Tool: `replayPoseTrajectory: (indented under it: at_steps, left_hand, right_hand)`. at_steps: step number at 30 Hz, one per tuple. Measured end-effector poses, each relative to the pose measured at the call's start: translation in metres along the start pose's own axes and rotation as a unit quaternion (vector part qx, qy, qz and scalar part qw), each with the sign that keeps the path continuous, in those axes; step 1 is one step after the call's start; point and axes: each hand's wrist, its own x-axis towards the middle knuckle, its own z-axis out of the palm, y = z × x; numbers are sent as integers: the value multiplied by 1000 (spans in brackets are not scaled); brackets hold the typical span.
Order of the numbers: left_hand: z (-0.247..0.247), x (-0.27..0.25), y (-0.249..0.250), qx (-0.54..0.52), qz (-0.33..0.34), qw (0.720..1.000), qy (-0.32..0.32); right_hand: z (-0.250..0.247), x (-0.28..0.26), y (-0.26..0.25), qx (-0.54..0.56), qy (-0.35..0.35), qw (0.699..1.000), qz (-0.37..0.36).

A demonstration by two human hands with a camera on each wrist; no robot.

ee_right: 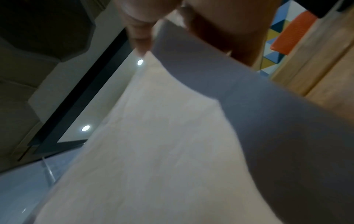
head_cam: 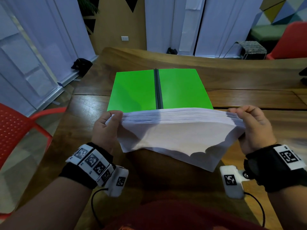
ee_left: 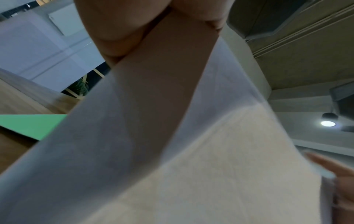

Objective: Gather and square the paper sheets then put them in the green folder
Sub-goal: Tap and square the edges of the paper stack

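A thick stack of white paper sheets (head_cam: 174,130) is held upright above the wooden table (head_cam: 93,107), its top edges fanned and uneven. My left hand (head_cam: 108,123) grips the stack's left end and my right hand (head_cam: 249,120) grips its right end, thumbs on the near face. The green folder (head_cam: 136,90) lies open and flat just beyond the stack, with a dark spine down its middle. The paper sheets (ee_left: 191,151) fill the left wrist view, a corner of the green folder (ee_left: 32,125) showing behind. In the right wrist view the paper sheets (ee_right: 162,144) hide most else.
A red chair (head_cam: 18,130) stands at the table's left edge and another red chair (head_cam: 292,42) at the far right. A small metal stool (head_cam: 249,48) stands beyond the table. White curtains hang behind.
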Motion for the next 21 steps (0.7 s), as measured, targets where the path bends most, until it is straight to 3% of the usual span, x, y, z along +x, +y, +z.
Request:
replayPoseTrajectory:
  at_steps: [3, 5, 7, 10, 13, 16, 21]
  left_hand:
    - [-4, -2, -7, 86, 31, 993, -75]
    - [-1, -6, -17, 132, 4, 986, -105]
    - [6, -12, -25, 152, -26, 983, -102]
    - [14, -22, -22, 100, -52, 992, -50]
    - [8, -27, -5, 45, 19, 999, -22]
    - [0, -31, 15, 49, 73, 996, -16]
    - [-7, -35, -6, 63, 3, 997, -40]
  right_hand:
    - [-15, -10, 13, 15, -111, 990, 83]
    - [-17, -21, 31, -40, -110, 985, 125]
    - [-10, -30, 44, -98, -43, 986, 124]
    - [6, -37, 40, -108, 73, 989, 76]
    - [6, -40, 29, -100, 55, 993, -8]
    - [-3, -41, 20, -103, -7, 993, -53]
    - [-13, -47, 39, -105, -62, 992, 43]
